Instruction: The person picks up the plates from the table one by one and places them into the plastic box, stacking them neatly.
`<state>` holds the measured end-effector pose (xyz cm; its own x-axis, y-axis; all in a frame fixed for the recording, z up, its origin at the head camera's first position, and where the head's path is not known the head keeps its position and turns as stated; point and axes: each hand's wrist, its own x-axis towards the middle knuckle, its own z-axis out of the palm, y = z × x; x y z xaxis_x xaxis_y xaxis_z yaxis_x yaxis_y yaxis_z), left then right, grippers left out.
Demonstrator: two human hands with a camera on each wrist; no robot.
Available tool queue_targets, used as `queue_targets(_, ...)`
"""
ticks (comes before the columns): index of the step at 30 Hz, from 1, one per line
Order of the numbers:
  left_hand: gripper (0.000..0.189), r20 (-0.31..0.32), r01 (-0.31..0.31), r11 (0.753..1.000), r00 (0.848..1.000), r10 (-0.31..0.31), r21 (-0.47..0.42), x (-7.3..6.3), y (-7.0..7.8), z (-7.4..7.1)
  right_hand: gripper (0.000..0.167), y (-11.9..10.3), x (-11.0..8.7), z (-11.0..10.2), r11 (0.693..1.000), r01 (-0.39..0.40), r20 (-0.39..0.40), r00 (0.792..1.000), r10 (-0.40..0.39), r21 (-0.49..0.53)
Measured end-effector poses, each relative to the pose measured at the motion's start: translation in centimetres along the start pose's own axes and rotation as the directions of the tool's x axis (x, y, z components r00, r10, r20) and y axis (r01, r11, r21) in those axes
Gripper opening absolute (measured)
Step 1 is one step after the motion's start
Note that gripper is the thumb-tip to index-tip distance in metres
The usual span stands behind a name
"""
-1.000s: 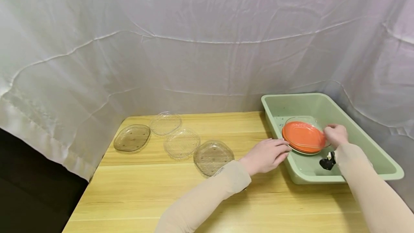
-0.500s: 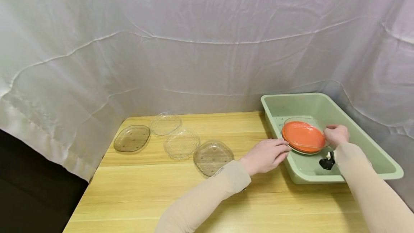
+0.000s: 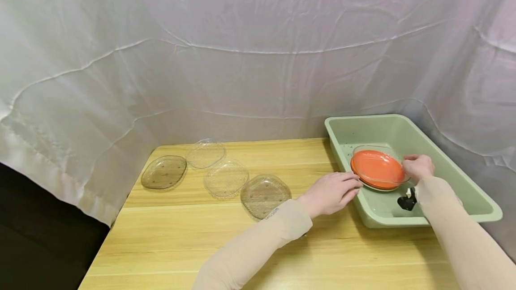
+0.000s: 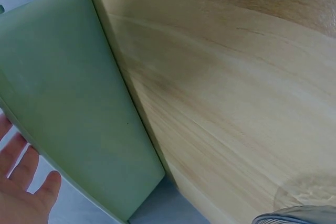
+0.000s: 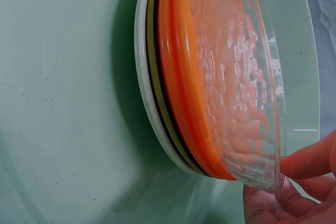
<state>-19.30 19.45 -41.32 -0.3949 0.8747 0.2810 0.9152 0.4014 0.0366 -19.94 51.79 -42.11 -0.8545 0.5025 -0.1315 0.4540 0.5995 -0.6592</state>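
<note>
Inside the green tub (image 3: 435,142), my right hand (image 3: 419,167) pinches the rim of a clear glass plate (image 5: 239,87) between thumb and fingers. That plate lies over an orange plate (image 3: 378,169), with its back edge showing past the orange. Beneath, in the right wrist view, come a dark-edged olive plate (image 5: 153,59) and a white plate (image 5: 140,61). My left hand (image 3: 331,192) reaches across the tub's left rim, its fingertips close to the stack's left edge. In the left wrist view its fingers (image 4: 23,169) are extended and spread along the rim.
Left of the tub, two smoky brown glass plates (image 3: 164,172) and two clear glass plates (image 3: 226,178) lie on the wooden table (image 3: 161,245). A grey-white curtain (image 3: 250,79) hangs behind. A black object (image 3: 407,201) shows beside the right cuff.
</note>
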Motion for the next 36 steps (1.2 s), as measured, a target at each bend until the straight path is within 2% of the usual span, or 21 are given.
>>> queue_targets(5, 0.038, 0.005, -0.003, 1.000, 1.000, 0.003, -0.002, 0.0, 0.0, 0.0, 0.059, -0.1, -0.1, 0.0, 1.000, -0.014, 0.005, 1.000, 0.014, 0.017)
queue_targets(9, 0.039, 0.032, 0.003, 0.999, 0.999, -0.002, -0.046, -0.2, -0.3, -0.4, 0.061, -0.4, -0.4, -0.1, 0.998, -0.028, 0.014, 1.000, 0.027, 0.049)
queue_targets(13, 0.039, 0.045, 0.030, 0.994, 0.999, -0.026, -0.108, -0.8, -1.1, -0.9, 0.062, -1.2, -0.8, 0.0, 0.996, -0.028, -0.040, 0.999, 0.032, 0.081)
queue_targets(18, 0.038, 0.043, 0.099, 0.988, 0.995, -0.095, -0.115, -2.6, -2.6, -1.0, 0.056, -2.9, -1.2, 0.2, 0.989, 0.003, -0.174, 0.984, 0.023, 0.148)
queue_targets(22, 0.038, 0.041, 0.164, 0.982, 0.986, -0.160, -0.099, -4.5, -4.1, -1.1, 0.053, -4.7, -2.1, 0.5, 0.976, 0.059, -0.217, 0.976, -0.012, 0.208)
queue_targets(24, 0.039, 0.035, 0.197, 0.975, 0.980, -0.194, -0.103, -5.4, -4.9, -1.2, 0.050, -5.9, -2.8, 0.7, 0.967, 0.103, -0.213, 0.976, -0.052, 0.234)
queue_targets(28, 0.039, 0.009, 0.259, 0.958, 0.966, -0.260, -0.122, -7.0, -6.6, -1.8, 0.043, -8.8, -4.4, 1.2, 0.929, 0.214, -0.216, 0.964, -0.151, 0.302)
queue_targets(31, 0.039, -0.002, 0.309, 0.940, 0.950, -0.313, -0.144, -8.1, -7.9, -2.4, 0.036, -11.0, -5.9, 1.5, 0.879, 0.294, -0.197, 0.952, -0.234, 0.376)
queue_targets(34, 0.039, -0.004, 0.354, 0.922, 0.933, -0.359, -0.160, -9.2, -9.3, -2.7, 0.032, -12.9, -7.3, 1.8, 0.796, 0.353, -0.174, 0.936, -0.307, 0.492)
queue_targets(36, 0.039, 0.006, 0.389, 0.908, 0.920, -0.393, -0.156, -9.9, -10.1, -2.7, 0.033, -14.0, -8.3, 2.2, 0.722, 0.386, -0.163, 0.918, -0.361, 0.575)
